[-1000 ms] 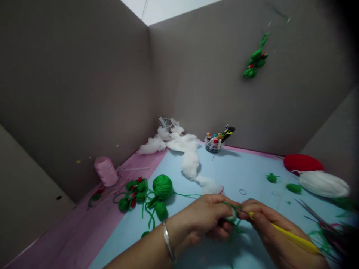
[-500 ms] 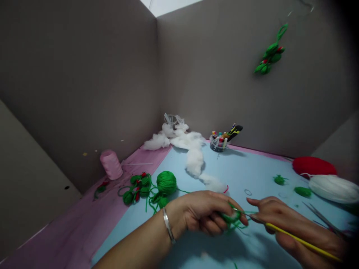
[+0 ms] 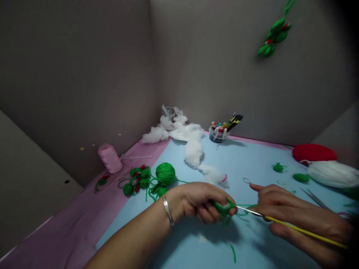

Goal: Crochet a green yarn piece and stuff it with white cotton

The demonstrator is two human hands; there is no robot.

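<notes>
My left hand (image 3: pixel 200 201) is closed in a pinch on a small green yarn piece (image 3: pixel 223 208) just above the blue mat (image 3: pixel 246 160). My right hand (image 3: pixel 291 216) grips a crochet hook (image 3: pixel 280 221) with a yellow handle, index finger stretched out; the metal tip touches the green piece. A silver bangle (image 3: pixel 168 210) sits on my left wrist. A green yarn ball (image 3: pixel 165 173) lies to the left, its strand running toward my hands.
A cluster of green and red crocheted buds (image 3: pixel 137 182) and a pink thread spool (image 3: pixel 110 158) lie left. White stuffing (image 3: pixel 193 149) and a tub of small bottles (image 3: pixel 220 132) sit at the back. Red yarn (image 3: pixel 314 153), white yarn (image 3: pixel 333 173) and scissors (image 3: pixel 315 198) are right. Grey walls surround; a green ornament (image 3: pixel 275 33) hangs.
My right hand has drawn back to the right, exposing the hook's metal shaft. The left hand kept its pinch on the green piece. The view shifted slightly downward.
</notes>
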